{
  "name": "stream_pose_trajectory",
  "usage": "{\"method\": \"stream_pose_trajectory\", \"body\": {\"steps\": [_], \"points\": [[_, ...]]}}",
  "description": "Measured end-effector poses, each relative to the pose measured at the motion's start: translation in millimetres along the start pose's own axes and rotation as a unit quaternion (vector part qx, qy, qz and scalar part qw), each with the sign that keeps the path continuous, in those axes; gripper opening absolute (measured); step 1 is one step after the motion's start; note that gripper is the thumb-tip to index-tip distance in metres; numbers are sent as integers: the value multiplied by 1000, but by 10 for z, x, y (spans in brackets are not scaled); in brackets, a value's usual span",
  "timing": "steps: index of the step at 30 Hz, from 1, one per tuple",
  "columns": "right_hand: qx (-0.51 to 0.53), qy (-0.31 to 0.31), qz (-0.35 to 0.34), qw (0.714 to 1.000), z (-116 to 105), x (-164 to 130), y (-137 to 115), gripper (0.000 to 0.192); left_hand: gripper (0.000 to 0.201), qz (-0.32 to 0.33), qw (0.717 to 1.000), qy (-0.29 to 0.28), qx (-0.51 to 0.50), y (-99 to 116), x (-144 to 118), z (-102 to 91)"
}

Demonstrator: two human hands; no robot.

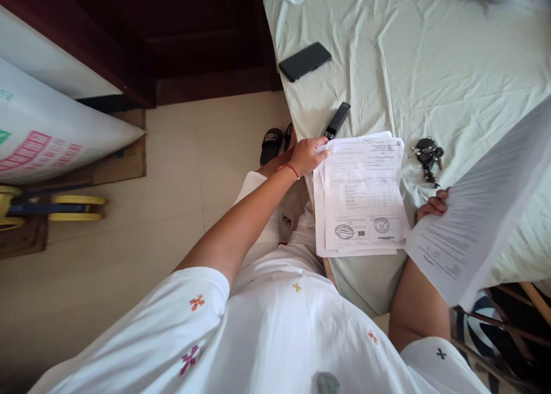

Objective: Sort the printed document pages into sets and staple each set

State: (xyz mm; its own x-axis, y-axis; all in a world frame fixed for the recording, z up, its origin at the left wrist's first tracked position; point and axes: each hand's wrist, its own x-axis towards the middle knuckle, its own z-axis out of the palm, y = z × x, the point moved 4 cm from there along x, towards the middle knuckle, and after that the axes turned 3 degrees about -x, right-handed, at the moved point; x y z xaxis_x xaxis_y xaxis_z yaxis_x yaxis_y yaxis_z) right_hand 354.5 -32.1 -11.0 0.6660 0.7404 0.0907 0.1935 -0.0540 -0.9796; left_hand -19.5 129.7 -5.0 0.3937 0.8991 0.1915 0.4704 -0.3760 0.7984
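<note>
White T-shirt (275,325) with small coloured cross marks fills the bottom of the view, nearest the camera. Right hand (433,204) holds a loose sheet of paper (482,210) raised and tilted above the tabletop (451,55); fingers curl over its left edge, grasping it. Sheet is white with dense printed lines, text too blurred to read. Left hand (306,155), red string on the wrist, pinches the upper left corner of a stack of documents (361,196); fingers closed on that corner. Stack lies flat on the near edge of the tabletop, several white pages slightly fanned, top page a printed form with a table of rows and two round stamps near its bottom edge. Tabletop is covered by a wrinkled pale cloth. Bunch of keys (427,155) with black fobs lies just right of the stack, between stack and raised sheet. Small black remote (337,120) lies just beyond the left hand. Black phone (305,61) lies farther back, face down or screen dark, cannot tell. Black slippers (273,144) sit on the tiled floor beside the tabletop edge.
</note>
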Motion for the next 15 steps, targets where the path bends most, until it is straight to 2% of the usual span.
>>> {"method": "stream_pose_trajectory", "body": {"steps": [4,15], "points": [[65,-4,42,997,-9,-3,38,17,19,-5,1000,3,9,-20,4,10],[158,-9,65,985,39,-152,-70,25,21,8,1000,7,-16,1,-16,2]]}}
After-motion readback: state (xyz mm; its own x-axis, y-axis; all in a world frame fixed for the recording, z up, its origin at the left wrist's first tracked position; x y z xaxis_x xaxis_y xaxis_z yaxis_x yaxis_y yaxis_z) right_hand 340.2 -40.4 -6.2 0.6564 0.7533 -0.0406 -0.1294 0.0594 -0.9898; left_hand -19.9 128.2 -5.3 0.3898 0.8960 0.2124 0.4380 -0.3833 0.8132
